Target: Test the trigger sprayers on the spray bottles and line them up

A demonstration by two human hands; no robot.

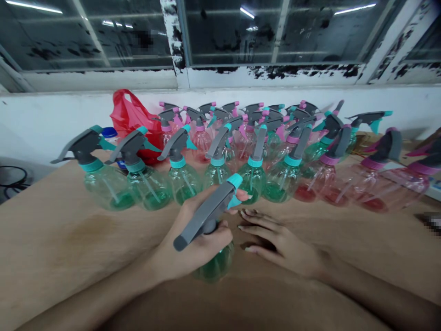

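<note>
My left hand (198, 230) is wrapped round the neck of a green spray bottle (217, 266) with a grey head and turquoise nozzle and trigger. Its nozzle points away from me, to the upper right, and my fingers hide the collar. On the table to the right lies my right hand (279, 239), fingers stretched out and slightly apart, holding nothing. Just beyond both hands stands a front row of similar spray bottles, among them a green one (186, 181) with turquoise parts and a pink one (313, 181) with pink parts. Coloured liquid shows in their bottoms.
More pink and green spray bottles (201, 140) crowd behind the front row. A red plastic bag (129, 115) and a blue-capped bottle (109, 133) stand at back left. The wooden table (69, 257) meets a white wall (51, 112) under windows. Black cables (14, 177) hang at far left.
</note>
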